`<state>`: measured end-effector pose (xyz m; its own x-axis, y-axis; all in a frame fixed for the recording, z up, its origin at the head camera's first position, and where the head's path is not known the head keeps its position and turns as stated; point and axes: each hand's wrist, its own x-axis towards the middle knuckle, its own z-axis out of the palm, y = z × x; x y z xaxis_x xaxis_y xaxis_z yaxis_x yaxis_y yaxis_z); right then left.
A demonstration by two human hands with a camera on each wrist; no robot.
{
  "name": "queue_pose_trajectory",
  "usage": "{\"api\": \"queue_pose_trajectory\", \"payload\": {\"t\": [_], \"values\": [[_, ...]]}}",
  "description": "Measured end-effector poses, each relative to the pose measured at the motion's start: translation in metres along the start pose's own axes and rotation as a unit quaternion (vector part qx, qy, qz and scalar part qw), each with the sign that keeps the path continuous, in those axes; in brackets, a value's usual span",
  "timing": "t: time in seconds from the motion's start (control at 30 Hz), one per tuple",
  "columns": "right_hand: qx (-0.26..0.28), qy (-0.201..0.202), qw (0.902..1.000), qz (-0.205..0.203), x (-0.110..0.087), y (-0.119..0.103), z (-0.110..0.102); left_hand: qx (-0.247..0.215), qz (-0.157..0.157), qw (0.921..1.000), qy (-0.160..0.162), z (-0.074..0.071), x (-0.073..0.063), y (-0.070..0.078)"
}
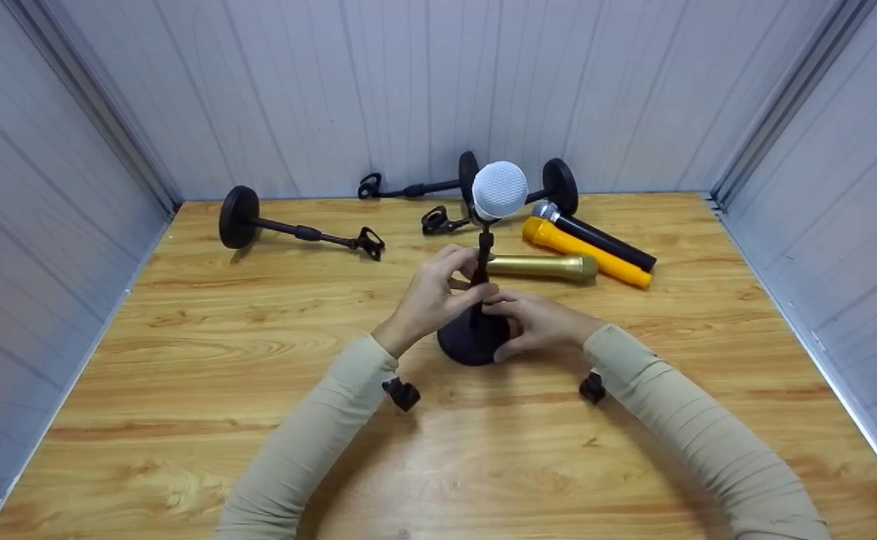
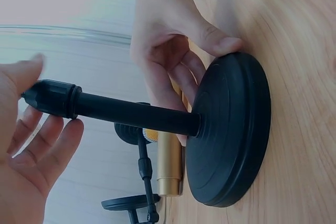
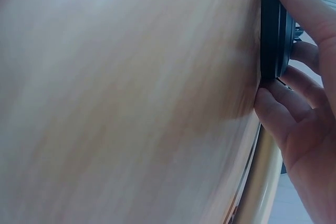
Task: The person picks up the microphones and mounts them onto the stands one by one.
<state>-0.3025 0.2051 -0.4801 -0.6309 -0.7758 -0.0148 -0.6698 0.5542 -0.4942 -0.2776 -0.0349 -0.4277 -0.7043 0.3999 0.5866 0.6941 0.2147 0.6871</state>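
A black microphone stand stands upright on its round base [image 1: 462, 341], with a white mesh-headed microphone [image 1: 500, 190] at its top. My left hand [image 1: 438, 294] is at the stand's pole, fingers curled around the ribbed collar [image 2: 55, 98]; in the left wrist view the thumb lies just off it. Lower down, my right hand [image 1: 547, 324] grips the base's edge, thumb on the near side and fingers at the far side. Behind the pole lies a gold microphone [image 1: 539, 266], partly hidden by the stand and left hand.
An orange microphone [image 1: 588, 251] and a black one with a silver head [image 1: 603, 241] lie at the back right. Another stand [image 1: 307, 233] lies on its side at the left. More stands [image 1: 427, 189] lie along the back wall [image 1: 378, 97], partly covered by the white microphone.
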Motion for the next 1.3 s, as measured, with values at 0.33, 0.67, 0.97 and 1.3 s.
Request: {"api": "queue_pose_trajectory", "payload": {"t": [0.33, 0.67, 0.97, 1.3], "values": [[-0.001, 0.007, 1.0, -0.007, -0.0007, 0.0001, 0.001, -0.011, 0.017, 0.9993, -0.031, -0.0007, 0.0011, -0.001], [0.009, 0.002, 1.0, 0.003, -0.0009, -0.0003, -0.001, -0.026, 0.003, 0.9991, -0.033, 0.0004, 0.0015, -0.0014], [0.007, 0.01, 0.9999, -0.008, 0.0007, 0.0007, 0.0004, -0.049, 0.021, 0.9976, -0.045, 0.0, 0.004, -0.0028], [0.004, -0.005, 1.0, 0.004, 0.0003, -0.001, -0.0009, -0.003, 0.021, 0.9991, -0.036, -0.0041, 0.0049, -0.0037]]}}
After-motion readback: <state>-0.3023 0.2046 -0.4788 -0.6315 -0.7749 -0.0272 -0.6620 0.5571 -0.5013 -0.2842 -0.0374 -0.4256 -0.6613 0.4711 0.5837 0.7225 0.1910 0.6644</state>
